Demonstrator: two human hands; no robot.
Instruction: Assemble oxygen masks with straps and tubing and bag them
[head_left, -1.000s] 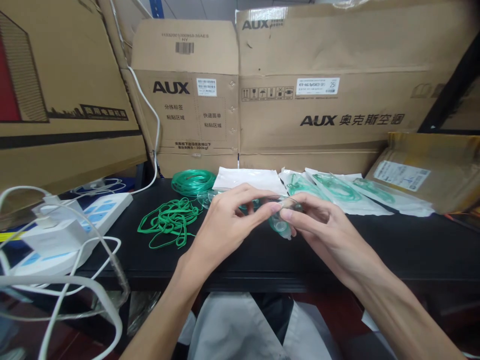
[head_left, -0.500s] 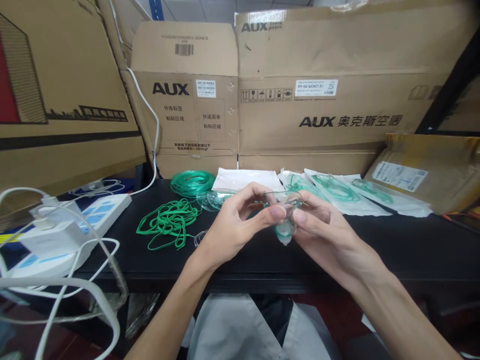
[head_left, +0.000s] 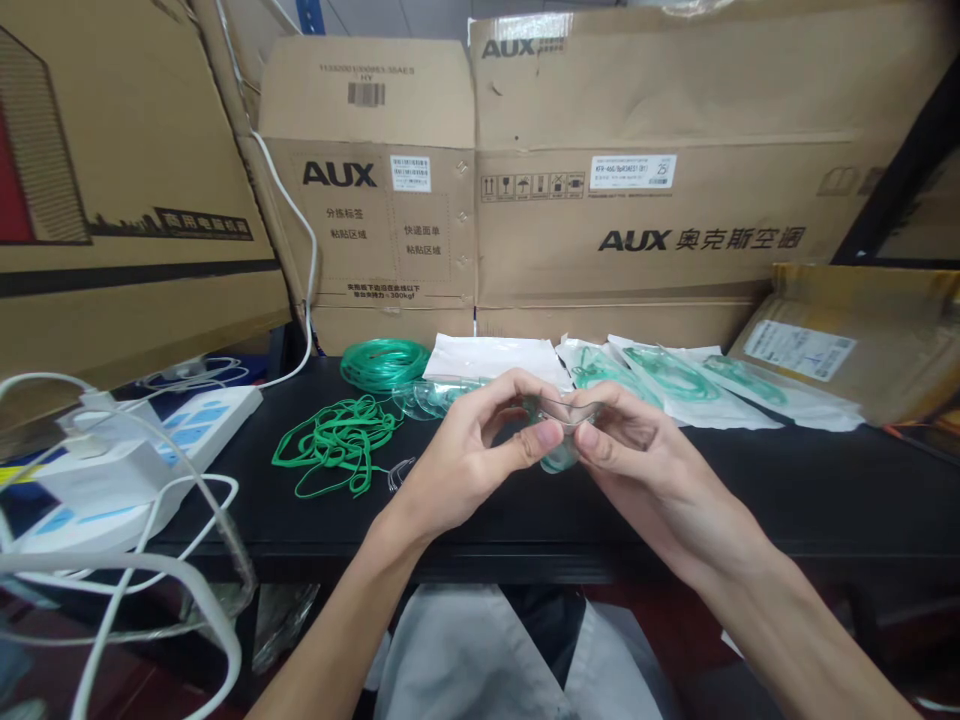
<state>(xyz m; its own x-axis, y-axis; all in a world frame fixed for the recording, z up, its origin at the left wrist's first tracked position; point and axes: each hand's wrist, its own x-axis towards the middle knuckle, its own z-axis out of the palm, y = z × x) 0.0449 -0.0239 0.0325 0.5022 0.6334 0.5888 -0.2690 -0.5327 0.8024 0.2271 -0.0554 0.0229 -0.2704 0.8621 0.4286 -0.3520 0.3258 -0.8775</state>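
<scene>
A clear, green-tinted oxygen mask (head_left: 556, 461) is held up above the front of the black table. My left hand (head_left: 487, 440) pinches its left side between thumb and fingers. On the opposite side, my right hand (head_left: 637, 440) grips it the same way, and the two thumbs nearly meet. The fingers hide much of the mask; its thin curved rim shows between the hands. Behind my left hand lie several similar clear masks (head_left: 429, 398). Thin metal strips (head_left: 400, 474) are on the table beside my left wrist, close to a tangle of green elastic strap (head_left: 335, 445).
A coil of green tubing (head_left: 385, 364) lies at the back, beside a white pouch (head_left: 495, 356). Clear-fronted packets (head_left: 671, 378) with green tubing rest at the back right. Left stands a power strip (head_left: 214, 425) with white cables. Cardboard boxes (head_left: 637, 110) wall the back.
The mask has tilted between my hands, so its lower pale connector no longer shows and its rim bends inward at the middle. Both hands stay in nearly the same place.
</scene>
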